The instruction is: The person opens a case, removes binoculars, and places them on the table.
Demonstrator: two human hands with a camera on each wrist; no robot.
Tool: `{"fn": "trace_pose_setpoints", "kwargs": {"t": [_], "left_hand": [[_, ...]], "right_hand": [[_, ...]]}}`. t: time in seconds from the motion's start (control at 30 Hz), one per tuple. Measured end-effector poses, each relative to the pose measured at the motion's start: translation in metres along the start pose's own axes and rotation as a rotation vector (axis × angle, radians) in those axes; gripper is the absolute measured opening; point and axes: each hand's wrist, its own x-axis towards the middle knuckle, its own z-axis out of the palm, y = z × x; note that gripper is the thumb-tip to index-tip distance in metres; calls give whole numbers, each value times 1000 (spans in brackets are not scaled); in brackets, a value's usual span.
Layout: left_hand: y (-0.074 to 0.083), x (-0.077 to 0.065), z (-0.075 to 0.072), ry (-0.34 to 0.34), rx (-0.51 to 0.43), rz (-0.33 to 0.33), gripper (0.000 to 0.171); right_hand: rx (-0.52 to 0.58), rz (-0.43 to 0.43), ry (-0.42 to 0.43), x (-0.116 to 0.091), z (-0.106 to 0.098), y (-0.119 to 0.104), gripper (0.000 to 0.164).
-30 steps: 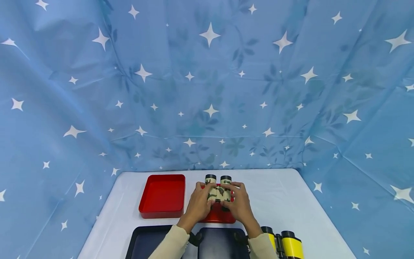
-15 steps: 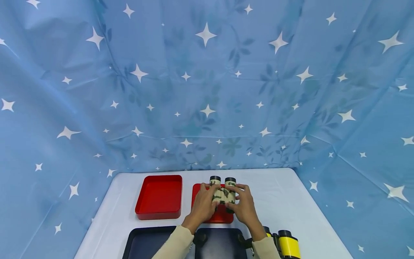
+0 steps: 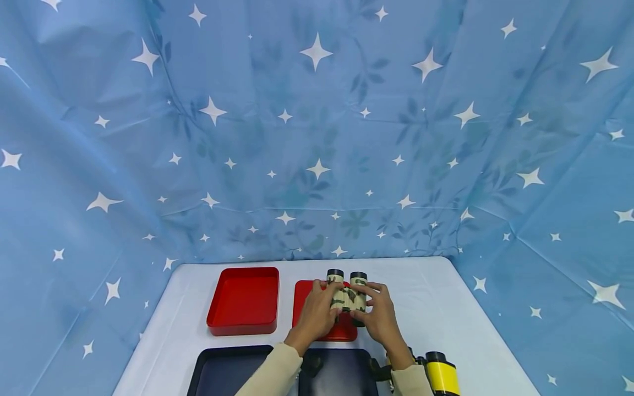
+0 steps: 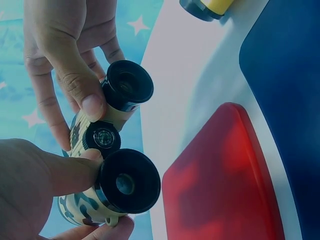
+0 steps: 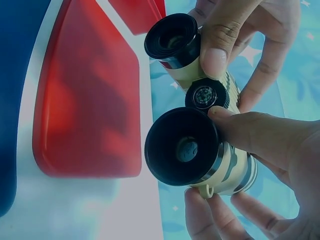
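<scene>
Holding the camo binoculars [image 3: 348,297] in both hands, lifted off the table and sitting over the right edge of the near red tray [image 3: 303,300]. My left hand [image 3: 317,314] wraps one barrel, my right hand [image 3: 380,316] wraps the other; fingers curl underneath, thumbs land near the centre focus wheel [image 4: 102,136]. In the wrist views both black eyecups [image 5: 182,146] point back at me, clear of my fingers. Handling guess: small plastic toy-grade body, so light and rigid, no flex in the barrels. The printed barrel surface looks smooth and slightly glossy, probably a bit slick; the rubbery black end rings should give better friction. Weak points, I'd judge, are the hinge between barrels and the lenses, so grip the barrels at mid-length, one per hand, and keep pads off the glass. Squeeze lightly; it shouldn't need much. Around it: a second red tray [image 3: 244,300] to the left, two dark blue trays [image 3: 225,371] near me, yellow binoculars [image 3: 438,374] by my right wrist, all on the white table [image 3: 436,308].
</scene>
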Motion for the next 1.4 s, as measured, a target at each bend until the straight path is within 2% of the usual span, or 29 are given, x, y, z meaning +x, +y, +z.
{"fn": "trace_pose_setpoints", "kwargs": {"t": [0.23,0.6,1.03,1.27,1.4], "left_hand": [[5,4,6,4,3,8,60],[15,11,17,-2,4,-7,58],[22,19,29,-56,-31,-44,58],[25,20,35,-31,-23,-19,56],[28,20,38,-10,-36,-6,56]], "right_hand": [[-25,20,-2,2,-5,6,63],[-36,-9,2,2,-18,13,63],[-48,28,3,3,-26,24,65],[-57,-8,23,2,-31,31,64],[-61,-2,26,3,-35,34,64]]}}
